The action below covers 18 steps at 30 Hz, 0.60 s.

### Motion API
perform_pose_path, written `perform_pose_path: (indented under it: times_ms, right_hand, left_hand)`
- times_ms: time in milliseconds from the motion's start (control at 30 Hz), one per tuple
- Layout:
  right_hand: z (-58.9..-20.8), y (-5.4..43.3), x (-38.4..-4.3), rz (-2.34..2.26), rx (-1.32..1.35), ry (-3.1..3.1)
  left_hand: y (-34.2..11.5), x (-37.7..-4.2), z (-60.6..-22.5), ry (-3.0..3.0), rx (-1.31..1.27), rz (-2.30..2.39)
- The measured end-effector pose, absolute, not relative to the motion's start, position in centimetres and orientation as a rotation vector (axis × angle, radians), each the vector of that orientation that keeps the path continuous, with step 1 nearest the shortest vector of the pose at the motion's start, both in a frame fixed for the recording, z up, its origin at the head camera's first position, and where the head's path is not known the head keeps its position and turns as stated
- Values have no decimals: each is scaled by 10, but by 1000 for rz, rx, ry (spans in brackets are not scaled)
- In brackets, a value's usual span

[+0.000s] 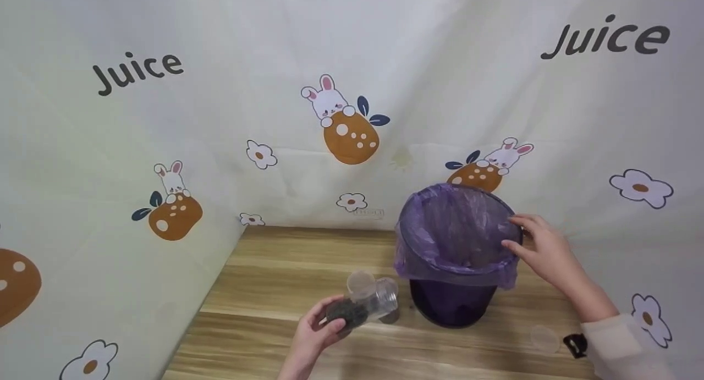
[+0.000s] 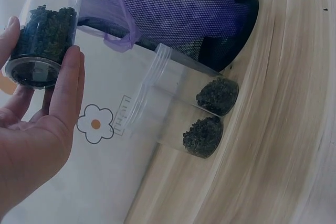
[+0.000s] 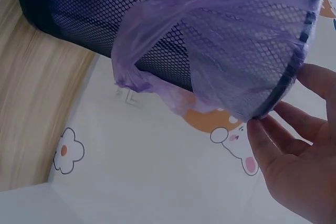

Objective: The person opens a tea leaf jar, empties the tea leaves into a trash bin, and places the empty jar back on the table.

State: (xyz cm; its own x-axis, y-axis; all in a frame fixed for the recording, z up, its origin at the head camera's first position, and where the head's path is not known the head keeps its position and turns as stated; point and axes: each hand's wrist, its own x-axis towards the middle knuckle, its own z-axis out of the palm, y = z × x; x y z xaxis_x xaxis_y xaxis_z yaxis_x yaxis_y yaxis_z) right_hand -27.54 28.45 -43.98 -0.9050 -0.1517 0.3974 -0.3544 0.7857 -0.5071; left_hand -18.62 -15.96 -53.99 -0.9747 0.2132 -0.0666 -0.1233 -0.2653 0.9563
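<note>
My left hand (image 1: 319, 333) grips a clear plastic jar (image 2: 49, 30) by its base end. Dark green granules lie packed toward the jar's bottom, and its open mouth tilts toward the bin. With the thumb and fingertips at its rim, my right hand (image 3: 299, 145) holds the black mesh bin (image 3: 152, 51). A thin purple bag (image 1: 456, 226) lines the bin and folds down over its outside. Just beyond the held jar stand two more clear jars (image 2: 202, 137), side by side, each with a small heap of dark granules at the bottom.
A clear round lid (image 1: 544, 339) lies on the wood-grain table (image 1: 264, 292) right of the bin, near a small black object (image 1: 576, 345) by the right sleeve. A pale cloth (image 1: 308, 50) printed with rabbits and flowers hangs behind and at the sides.
</note>
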Motion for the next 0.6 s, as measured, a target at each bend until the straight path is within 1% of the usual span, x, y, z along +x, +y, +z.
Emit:
perform_pose_path:
  times_ms: [267, 600]
  right_hand:
    - [-447, 281, -274, 816, 317, -2646]
    - [-449, 278, -272, 799, 251, -2653]
  left_hand:
    - [-158, -191, -538, 1779, 107, 2314]
    - [-152, -206, -521, 1827, 142, 2281]
